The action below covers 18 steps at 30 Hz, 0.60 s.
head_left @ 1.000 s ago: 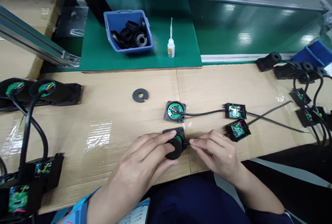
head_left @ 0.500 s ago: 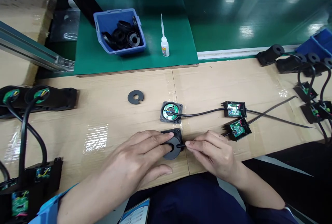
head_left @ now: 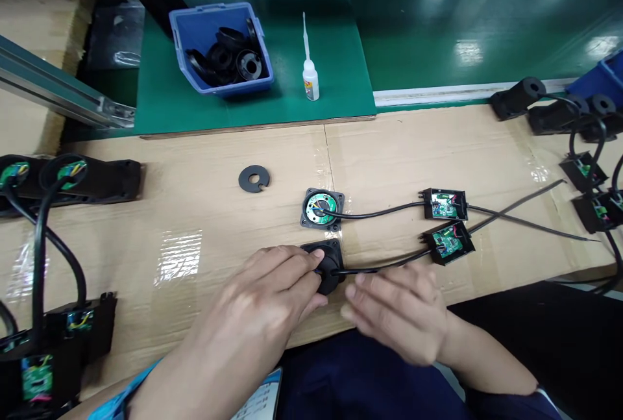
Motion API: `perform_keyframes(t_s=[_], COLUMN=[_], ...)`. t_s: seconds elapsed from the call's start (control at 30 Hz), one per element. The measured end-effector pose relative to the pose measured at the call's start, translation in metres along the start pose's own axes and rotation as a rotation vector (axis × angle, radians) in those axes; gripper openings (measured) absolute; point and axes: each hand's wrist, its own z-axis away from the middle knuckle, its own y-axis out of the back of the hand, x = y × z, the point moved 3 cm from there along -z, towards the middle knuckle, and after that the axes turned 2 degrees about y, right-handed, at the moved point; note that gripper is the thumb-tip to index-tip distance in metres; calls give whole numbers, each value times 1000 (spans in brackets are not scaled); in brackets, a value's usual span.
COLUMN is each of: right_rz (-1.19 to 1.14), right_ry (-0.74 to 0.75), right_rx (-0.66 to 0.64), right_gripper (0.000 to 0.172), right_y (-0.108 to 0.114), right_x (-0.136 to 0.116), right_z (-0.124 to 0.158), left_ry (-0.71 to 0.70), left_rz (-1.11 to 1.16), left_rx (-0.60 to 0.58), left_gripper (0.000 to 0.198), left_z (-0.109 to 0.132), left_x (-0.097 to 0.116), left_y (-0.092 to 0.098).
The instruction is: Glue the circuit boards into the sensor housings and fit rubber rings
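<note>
My left hand (head_left: 285,287) is closed on a dark slotted foam ring (head_left: 329,271), thumb and fingers at its rim. The ring lies tilted over a black square base (head_left: 335,248), and my fingers hide part of both. A black cable (head_left: 370,271) comes out at the ring's slot and runs right to an open black box with a green circuit board (head_left: 446,241). Just below that cable hovers my right hand (head_left: 402,309), its fingers stretched out and holding nothing. Behind sits a second square base with a round green board (head_left: 321,209), cabled to another open box (head_left: 444,204).
A loose slotted foam ring (head_left: 254,178) lies on the cardboard (head_left: 204,141). Farther back are a blue bin (head_left: 219,12) of black round parts and a white needle-tipped bottle (head_left: 310,79). Cabled black housings stand at left (head_left: 111,180) and right (head_left: 518,97).
My right hand has let go of the cable and dropped slightly below it, fingers opening. The left hand has curled around the ring, which now looks tilted. The view has shifted a little.
</note>
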Motion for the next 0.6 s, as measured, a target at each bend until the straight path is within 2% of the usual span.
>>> perform_keyframes(t_s=[0.1, 0.17, 0.37, 0.43, 0.5, 0.6], right_rz=[-36, -64, -7, 0, -9, -19], right_ry=[143, 123, 11, 5, 4, 15], right_rx=[19, -9, -86, -103, -105, -78], right_gripper=[25, 33, 16, 17, 16, 13], right_y=[-11, -19, -27, -28, -29, -31], right_x=[-13, -16, -18, -19, -19, -19], right_z=[5, 6, -3, -5, -5, -3], left_ry=[-83, -140, -216, -181, -115, 109], left_rz=[-27, -61, -201, -140, 28, 370], left_rx=[-21, -1, 33, 63, 108, 160], left_gripper=[35, 33, 37, 30, 23, 18], left_z=[-3, -3, 8, 12, 13, 6], left_x=[-2, -1, 5, 1, -7, -24], left_y=[3, 4, -1, -3, -5, -14])
